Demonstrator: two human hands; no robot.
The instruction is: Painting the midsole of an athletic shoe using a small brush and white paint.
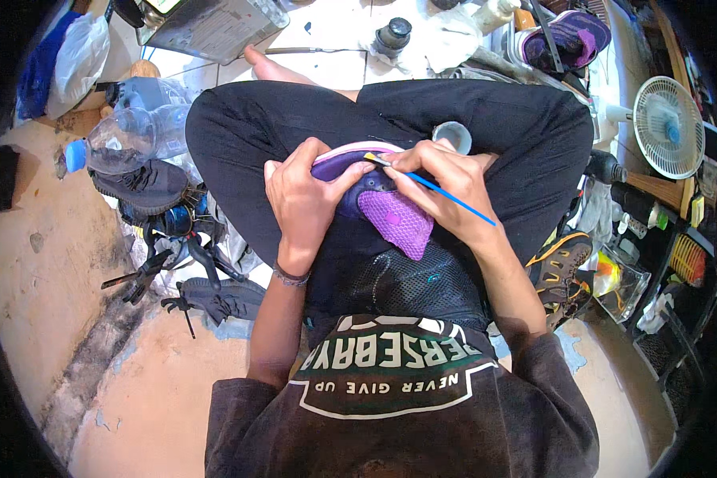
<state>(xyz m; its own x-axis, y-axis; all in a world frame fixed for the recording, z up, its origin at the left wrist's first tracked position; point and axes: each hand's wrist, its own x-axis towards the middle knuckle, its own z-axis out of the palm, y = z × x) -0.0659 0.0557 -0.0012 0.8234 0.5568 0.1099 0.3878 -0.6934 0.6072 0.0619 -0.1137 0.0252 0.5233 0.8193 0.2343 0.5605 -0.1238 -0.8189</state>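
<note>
A purple shoe point(396, 225) with a mesh tongue lies in my lap, its pale sole edge facing away from me. Closed around its left side, my left hand point(301, 191) grips it, thumb pressing on the dark purple upper. My right hand point(447, 185) pinches a thin paintbrush point(462, 203) with a blue handle. The brush's pale tip meets the shoe near the sole edge, close to my left thumb. Just beyond my right hand, a small whitish cup point(452, 134) rests against my leg; its contents are hard to make out.
Left of my knee are a clear plastic bottle point(123, 143) with a blue cap and a dark shoe point(145, 187). Ahead stand a metal can point(207, 32) and a black jar point(393, 36). To the right are another purple shoe point(569, 40), a white fan point(667, 127) and a brown shoe point(561, 267).
</note>
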